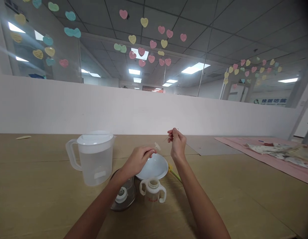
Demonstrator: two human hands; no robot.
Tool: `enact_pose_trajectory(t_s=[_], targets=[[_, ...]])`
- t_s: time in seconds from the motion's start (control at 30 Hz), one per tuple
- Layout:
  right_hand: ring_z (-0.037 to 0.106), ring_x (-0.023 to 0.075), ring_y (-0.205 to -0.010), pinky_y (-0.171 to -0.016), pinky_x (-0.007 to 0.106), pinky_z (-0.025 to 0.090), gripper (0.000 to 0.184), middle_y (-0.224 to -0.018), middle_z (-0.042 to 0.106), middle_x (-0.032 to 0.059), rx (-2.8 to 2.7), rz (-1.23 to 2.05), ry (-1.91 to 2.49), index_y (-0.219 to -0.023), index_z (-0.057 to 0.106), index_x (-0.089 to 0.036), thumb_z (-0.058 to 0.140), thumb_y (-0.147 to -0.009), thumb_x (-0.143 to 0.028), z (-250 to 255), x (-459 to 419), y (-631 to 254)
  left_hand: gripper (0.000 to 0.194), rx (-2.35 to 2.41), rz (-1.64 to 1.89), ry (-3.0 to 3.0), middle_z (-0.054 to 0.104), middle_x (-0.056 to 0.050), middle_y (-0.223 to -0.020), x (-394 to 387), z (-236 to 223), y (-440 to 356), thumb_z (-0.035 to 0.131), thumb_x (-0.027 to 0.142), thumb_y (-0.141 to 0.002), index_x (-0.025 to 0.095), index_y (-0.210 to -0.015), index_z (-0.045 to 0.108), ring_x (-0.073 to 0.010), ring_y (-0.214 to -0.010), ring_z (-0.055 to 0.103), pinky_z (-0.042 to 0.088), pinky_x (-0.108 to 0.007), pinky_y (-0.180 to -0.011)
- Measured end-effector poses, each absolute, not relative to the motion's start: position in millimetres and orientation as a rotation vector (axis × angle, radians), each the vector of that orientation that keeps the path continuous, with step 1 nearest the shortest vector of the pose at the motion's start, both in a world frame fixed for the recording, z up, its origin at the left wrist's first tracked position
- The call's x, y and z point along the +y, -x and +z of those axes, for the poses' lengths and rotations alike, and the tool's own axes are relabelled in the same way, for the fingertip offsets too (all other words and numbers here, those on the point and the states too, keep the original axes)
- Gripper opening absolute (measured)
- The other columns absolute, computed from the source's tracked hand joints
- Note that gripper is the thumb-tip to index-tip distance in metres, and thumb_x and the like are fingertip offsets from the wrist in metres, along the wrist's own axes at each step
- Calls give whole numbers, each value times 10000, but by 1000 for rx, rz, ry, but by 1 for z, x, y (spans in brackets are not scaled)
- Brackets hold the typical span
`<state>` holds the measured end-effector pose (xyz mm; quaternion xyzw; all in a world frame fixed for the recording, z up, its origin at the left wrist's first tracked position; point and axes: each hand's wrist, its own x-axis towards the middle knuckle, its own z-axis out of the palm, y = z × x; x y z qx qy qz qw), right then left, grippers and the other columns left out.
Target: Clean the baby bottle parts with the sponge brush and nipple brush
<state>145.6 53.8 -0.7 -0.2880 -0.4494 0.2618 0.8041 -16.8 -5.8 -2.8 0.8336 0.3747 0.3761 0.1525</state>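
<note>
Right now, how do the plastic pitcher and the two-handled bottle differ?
Size: the plastic pitcher is much larger; the two-handled bottle is small.
Handles: the pitcher has one loop handle on its left side, while the bottle has one on each side.
Place: the pitcher stands farther left, the bottle in front of the white bowl.
Shared: both are translucent and stand upright on the table.

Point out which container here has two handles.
The small bottle, nearer the camera than the white bowl; the big pitcher has one handle, the bowl shows none.
</note>
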Motion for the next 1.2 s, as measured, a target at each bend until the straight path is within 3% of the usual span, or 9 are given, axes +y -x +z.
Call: enact_pose_trajectory(t_s=[0.23,0.53,0.63,0.8,0.9,1.0,1.2], targets=[[337,37,-378,-367,202,315,339,-504,383,-61,-820,610,575,-614,550,-147,541,-718,-470,-3,56,-146,330,1069,1068,-2425,609,3,-676,-6,-7,18,334,304,-849,180,-807,637,-131,-629,526,370,-221,-595],[347,49,-406,-371,200,352,269,-534,418,-48,-693,607,596,-659,529,-158,510,-740,-414,-6,71,-152,348,1162,980,-2499,615,-2,-626,-12,-3,10,334,338,-855,200,-829,652,-145,-575,516,313,-231,-514],[331,46,-388,-358,189,319,187,-524,394,-51,-464,605,628,-622,473,-173,464,-760,-298,-5,77,-189,338,1182,934,-2518,647,-6,-699,-12,-5,18,347,342,-852,202,-801,650,-153,-616,541,328,-231,-542],[207,50,-332,-325,166,206,284,-490,201,-77,-122,420,668,-556,246,-200,223,-837,-221,-8,56,-295,347,1224,1002,-2370,628,-8,-619,-6,1,51,349,376,-850,169,-863,627,-156,-630,564,382,-227,-598],[261,51,-343,-325,170,222,317,-525,267,-58,-135,334,568,-570,285,-199,173,-862,-253,-3,41,-316,359,1106,1144,-2258,645,-14,-669,0,4,57,327,380,-863,160,-1037,551,-160,-702,593,414,-239,-665],[293,41,-349,-319,162,201,301,-546,375,-42,-258,372,453,-611,338,-197,207,-870,-276,14,33,-280,336,1044,1211,-2196,647,-7,-681,8,1,47,318,359,-872,176,-1100,484,-156,-691,608,426,-255,-691],[288,29,-295,-291,146,204,366,-458,400,-86,-743,497,424,-663,349,-202,343,-820,-532,33,15,-154,288,1078,1230,-2237,647,-36,-845,14,-14,30,309,354,-873,177,-867,537,-152,-739,597,422,-247,-676]])
